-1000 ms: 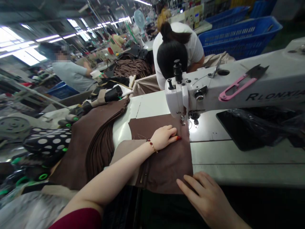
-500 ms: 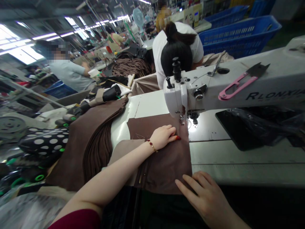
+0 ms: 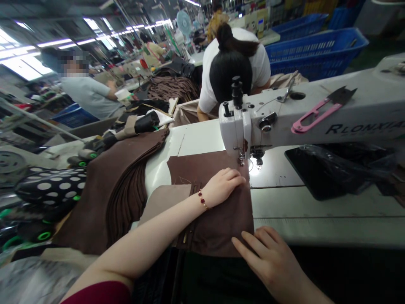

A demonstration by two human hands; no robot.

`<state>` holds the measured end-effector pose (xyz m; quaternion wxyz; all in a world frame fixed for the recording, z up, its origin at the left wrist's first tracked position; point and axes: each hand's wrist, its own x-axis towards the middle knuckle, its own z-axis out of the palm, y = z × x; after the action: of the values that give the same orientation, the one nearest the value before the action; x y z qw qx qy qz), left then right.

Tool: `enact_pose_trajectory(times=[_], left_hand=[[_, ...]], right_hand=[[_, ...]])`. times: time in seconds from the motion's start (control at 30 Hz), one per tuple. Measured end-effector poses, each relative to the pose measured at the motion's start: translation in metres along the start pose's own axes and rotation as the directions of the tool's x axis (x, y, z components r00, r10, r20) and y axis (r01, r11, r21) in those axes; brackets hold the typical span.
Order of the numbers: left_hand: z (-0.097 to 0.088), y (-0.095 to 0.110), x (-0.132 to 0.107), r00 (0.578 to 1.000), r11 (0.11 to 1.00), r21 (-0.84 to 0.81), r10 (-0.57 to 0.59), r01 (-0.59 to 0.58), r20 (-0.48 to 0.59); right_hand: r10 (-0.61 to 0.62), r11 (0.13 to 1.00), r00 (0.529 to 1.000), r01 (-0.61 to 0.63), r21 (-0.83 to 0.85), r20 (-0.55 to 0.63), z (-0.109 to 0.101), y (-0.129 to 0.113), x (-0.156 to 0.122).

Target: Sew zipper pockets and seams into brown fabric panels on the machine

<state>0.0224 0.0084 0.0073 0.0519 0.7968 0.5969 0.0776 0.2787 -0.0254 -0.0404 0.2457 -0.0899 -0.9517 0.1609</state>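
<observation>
A polka-dotted bundle [image 3: 50, 185] sits at far left, beside a stack of brown pieces [image 3: 123, 177] on the left part of the surface [image 3: 284, 226]. Next, a beige piece [image 3: 169, 198] adjoins the brown panel [image 3: 221, 228], which lies flat from under the sewing machine's needle area to the surface's near edge. The left hand [image 3: 225, 185] rests on it, fingers bent together; whether it pinches cloth I cannot tell. The sewing machine [image 3: 234, 131] stands beyond. The right hand [image 3: 268, 257] is loosely spread, fingertips on the panel's near right corner. Rightward lie a black slab [image 3: 310, 175] and, on the machine's arm, pink snips [image 3: 311, 118].
</observation>
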Motion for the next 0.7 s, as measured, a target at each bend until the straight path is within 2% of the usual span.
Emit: enact_pose_trajectory(times=[0.07,0.1,0.27,0.4,0.53,0.6,0.7], left_hand=[[0.003,0.007,-0.006,0.995,0.994,-0.033,0.1,-0.1,0.012],[0.005,0.009,-0.01,0.993,0.993,-0.042,0.114,-0.114,0.017],[0.007,0.014,-0.033,0.998,0.992,-0.109,0.07,-0.07,-0.001],[0.007,0.012,-0.04,0.997,0.987,-0.142,0.073,-0.072,0.006],[0.008,0.007,-0.038,0.996,0.981,-0.174,0.088,-0.082,0.026],[0.008,0.005,-0.036,0.996,0.98,-0.18,0.089,-0.083,0.024],[0.007,0.002,-0.034,0.996,0.978,-0.19,0.091,-0.087,0.009]], right_hand=[[0.004,1.0,1.0,-0.004,-0.006,0.001,0.001,0.0,0.0],[0.004,1.0,1.0,-0.004,-0.01,0.001,0.001,0.001,0.0],[-0.017,1.0,1.0,0.017,-0.009,0.006,0.0,0.001,0.001],[-0.044,0.998,0.998,0.041,0.055,0.05,-0.018,0.008,0.015],[-0.004,0.993,0.993,-0.01,0.12,0.119,-0.04,0.049,0.049],[0.023,0.998,0.993,-0.03,0.055,0.119,-0.044,0.078,0.071],[-0.019,0.997,0.984,0.031,-0.064,0.178,-0.043,0.119,0.099]])
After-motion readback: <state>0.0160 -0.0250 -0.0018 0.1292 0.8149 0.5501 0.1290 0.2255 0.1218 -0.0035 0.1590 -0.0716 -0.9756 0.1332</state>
